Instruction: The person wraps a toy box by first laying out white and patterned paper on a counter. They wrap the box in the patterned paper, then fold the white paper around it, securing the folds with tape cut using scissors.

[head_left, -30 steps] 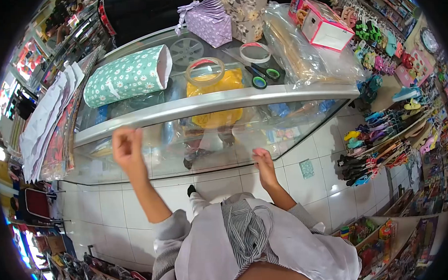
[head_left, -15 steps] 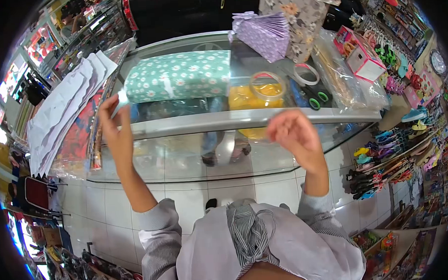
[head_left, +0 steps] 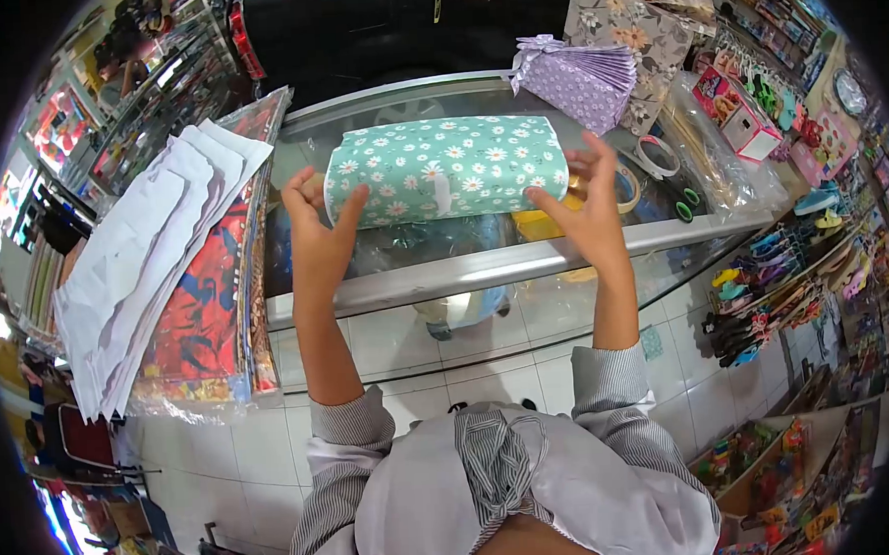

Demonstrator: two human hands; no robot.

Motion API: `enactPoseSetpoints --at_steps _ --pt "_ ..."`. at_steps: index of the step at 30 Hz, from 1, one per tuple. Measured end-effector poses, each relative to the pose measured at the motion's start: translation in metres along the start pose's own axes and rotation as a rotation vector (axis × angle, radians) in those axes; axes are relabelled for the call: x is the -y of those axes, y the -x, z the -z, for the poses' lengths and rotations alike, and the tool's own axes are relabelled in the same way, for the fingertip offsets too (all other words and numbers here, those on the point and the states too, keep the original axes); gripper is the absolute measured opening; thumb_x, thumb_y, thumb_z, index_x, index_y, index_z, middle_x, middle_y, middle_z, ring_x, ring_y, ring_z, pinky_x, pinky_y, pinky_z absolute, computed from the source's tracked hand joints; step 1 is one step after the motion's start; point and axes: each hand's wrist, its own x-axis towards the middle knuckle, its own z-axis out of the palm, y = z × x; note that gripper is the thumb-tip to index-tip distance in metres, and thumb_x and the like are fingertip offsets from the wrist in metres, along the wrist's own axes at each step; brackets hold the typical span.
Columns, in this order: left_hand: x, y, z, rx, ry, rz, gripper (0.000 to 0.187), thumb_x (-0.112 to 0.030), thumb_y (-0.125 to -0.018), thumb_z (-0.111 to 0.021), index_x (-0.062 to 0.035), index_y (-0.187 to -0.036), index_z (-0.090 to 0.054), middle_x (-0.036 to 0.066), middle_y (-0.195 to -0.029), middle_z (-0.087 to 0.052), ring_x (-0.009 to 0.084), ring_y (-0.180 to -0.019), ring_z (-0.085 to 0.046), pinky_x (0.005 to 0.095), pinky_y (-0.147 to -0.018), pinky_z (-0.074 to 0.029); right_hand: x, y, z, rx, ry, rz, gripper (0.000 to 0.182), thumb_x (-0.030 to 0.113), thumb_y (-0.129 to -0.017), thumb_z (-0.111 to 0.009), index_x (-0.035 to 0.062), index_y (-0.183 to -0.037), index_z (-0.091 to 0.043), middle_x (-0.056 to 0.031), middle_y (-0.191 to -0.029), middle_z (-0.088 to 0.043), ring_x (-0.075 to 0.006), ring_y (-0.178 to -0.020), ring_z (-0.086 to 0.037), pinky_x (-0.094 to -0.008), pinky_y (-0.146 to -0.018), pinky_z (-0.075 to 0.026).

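Observation:
A green parcel in daisy-patterned wrapping paper (head_left: 450, 168) lies lengthwise on the glass counter, a pale strip of tape on its front. My left hand (head_left: 321, 213) grips its left end, thumb on the front and fingers around the end, partly hidden. At the right end my right hand (head_left: 588, 197) holds it the same way, thumb low on the front and fingers behind. Just right of that hand is a roll of clear tape (head_left: 627, 188), partly hidden by it. Scissors with green handles (head_left: 687, 207) and a smaller tape roll (head_left: 657, 157) lie further right.
White paper sheets (head_left: 131, 261) are stacked over plastic-wrapped red goods (head_left: 203, 308) on the left. A purple pleated gift wrap (head_left: 577, 85) and a floral grey-brown parcel (head_left: 625, 41) stand at the back right. A pink box (head_left: 737, 116) sits beyond. The metal counter edge (head_left: 445, 277) runs in front.
Both hands have come to the parcel's ends and taken hold of it. It now sits nearer the right-hand tape roll, partly covering the yellow item. The view has shifted slightly.

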Motion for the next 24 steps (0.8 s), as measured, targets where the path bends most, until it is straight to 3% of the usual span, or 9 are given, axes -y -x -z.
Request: enactPoseSetpoints --at_steps 2,4,7,10,13,14,19,22,24 --pt "0.002 -0.002 0.0 -0.086 -0.233 -0.305 0.067 -0.022 -0.073 -0.077 -0.0023 -0.126 -0.041 0.019 -0.12 -0.051 0.0294 -0.115 -0.048 0.0384 -0.098 -0.036 0.019 -0.009 0.006 0.082 0.291 0.247 0.086 0.018 -0.067 -0.078 0.0083 -0.136 -0.029 -0.0212 -0.128 -0.041 -0.0317 -0.119 -0.043 -0.0445 -0.099 -0.035" --pt "-0.018 -0.008 0.008 0.072 -0.338 -0.464 0.065 -0.02 -0.069 -0.079 -0.0069 -0.124 -0.046 0.019 -0.129 -0.044 0.0357 -0.125 -0.038 0.0446 -0.103 -0.031 0.042 -0.023 0.009 0.235 0.624 0.544 0.09 0.022 -0.065 -0.08 0.0117 -0.138 -0.028 -0.0209 -0.131 -0.04 -0.0365 -0.12 -0.042 -0.0497 -0.102 -0.032" --pt "-0.031 -0.016 0.011 0.153 -0.361 -0.562 0.063 -0.018 -0.065 -0.08 -0.012 -0.121 -0.051 0.018 -0.137 -0.04 0.041 -0.131 -0.03 0.0519 -0.106 -0.025 0.058 -0.038 -0.018 0.489 0.696 0.702 0.086 0.029 -0.062 -0.079 0.0173 -0.136 -0.036 -0.0246 -0.132 -0.039 -0.0399 -0.125 -0.036 -0.0565 -0.105 -0.023" --pt "-0.035 -0.03 0.013 0.137 -0.398 -0.615 0.067 -0.015 -0.062 -0.082 -0.0126 -0.121 -0.051 0.016 -0.138 -0.041 0.0388 -0.132 -0.032 0.0478 -0.108 -0.025 0.053 -0.063 -0.045 0.612 0.882 0.674 0.1 0.032 -0.058 -0.08 0.0201 -0.141 -0.026 -0.0226 -0.129 -0.044 -0.0395 -0.124 -0.039 -0.0543 -0.103 -0.024" --pt "-0.043 -0.043 0.015 0.243 -0.509 -0.657 0.072 -0.016 -0.059 -0.083 -0.0126 -0.124 -0.051 0.015 -0.137 -0.044 0.0352 -0.131 -0.035 0.0448 -0.108 -0.026 0.066 -0.103 -0.058 1.037 0.887 0.311 0.107 0.035 -0.053 -0.079 0.0178 -0.141 -0.021 -0.0238 -0.125 -0.048 -0.0378 -0.123 -0.041 -0.0523 -0.1 -0.026" --pt "-0.045 -0.048 0.014 0.299 -0.55 -0.667 0.073 -0.017 -0.059 -0.083 -0.0128 -0.124 -0.051 0.015 -0.136 -0.045 0.0342 -0.131 -0.035 0.0448 -0.108 -0.026 0.065 -0.108 -0.061 1.058 0.881 0.31 0.108 0.036 -0.053 -0.079 0.0169 -0.141 -0.02 -0.024 -0.124 -0.049 -0.0379 -0.122 -0.042 -0.0521 -0.099 -0.026" --pt "-0.036 -0.089 -0.006 0.797 -0.521 -0.303 0.08 -0.022 -0.058 -0.081 -0.0119 -0.13 -0.047 0.01 -0.124 -0.054 0.0261 -0.114 -0.05 0.0379 -0.1 -0.036 0.062 -0.128 -0.064 1.187 0.877 0.314 0.105 0.036 -0.055 -0.077 0.0117 -0.137 -0.017 -0.0228 -0.118 -0.053 -0.0366 -0.113 -0.05 -0.0468 -0.095 -0.034" --pt "-0.057 -0.111 -0.005 1.016 -0.507 -0.021 0.077 -0.024 -0.062 -0.078 -0.012 -0.131 -0.046 0.008 -0.117 -0.056 0.0215 -0.104 -0.054 0.0334 -0.094 -0.04 0.065 -0.148 -0.057 1.344 0.652 0.123 0.105 0.036 -0.057 -0.077 0.0113 -0.137 -0.015 -0.0213 -0.114 -0.054 -0.032 -0.104 -0.055 -0.0379 -0.088 -0.042" --pt "-0.058 -0.127 -0.009 1.123 -0.484 0.122 0.072 -0.027 -0.065 -0.074 -0.0115 -0.13 -0.046 0.007 -0.115 -0.057 0.0196 -0.1 -0.055 0.0319 -0.092 -0.041 0.058 -0.161 -0.054 1.365 0.56 0.093 0.09 0.033 -0.062 -0.075 0.0087 -0.134 -0.026 -0.0186 -0.114 -0.055 -0.0274 -0.098 -0.057 -0.0317 -0.082 -0.046"
